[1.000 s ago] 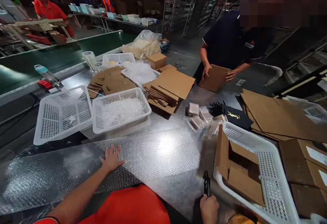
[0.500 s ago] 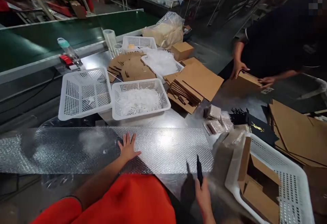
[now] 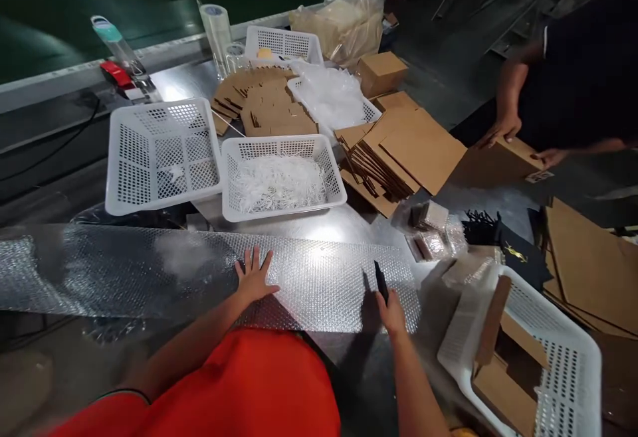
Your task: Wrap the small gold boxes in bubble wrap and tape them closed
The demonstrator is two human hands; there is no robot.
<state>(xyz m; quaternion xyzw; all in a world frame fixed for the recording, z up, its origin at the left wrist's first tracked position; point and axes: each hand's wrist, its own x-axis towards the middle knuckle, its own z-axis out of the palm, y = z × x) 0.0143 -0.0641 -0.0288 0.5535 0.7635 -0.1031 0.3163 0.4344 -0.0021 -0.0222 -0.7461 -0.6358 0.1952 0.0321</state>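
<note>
Bubble wrap point(image 3: 319, 284) beneath left hand's point(image 3: 255, 283) spread fingers, right hand's point(image 3: 393, 312) fingers closed round black tool point(image 3: 381, 282)

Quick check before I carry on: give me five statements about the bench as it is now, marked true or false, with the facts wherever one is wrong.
1. The left hand is spread out over the bubble wrap. True.
2. The right hand is empty. False: it holds a slim black tool.
3. An open cardboard box sits in the right-hand white basket. True.
4. The heap of white strands is in the leftmost white basket. False: it is in the basket just right of that one.
5. The gold emblem is on something black. True.
</note>
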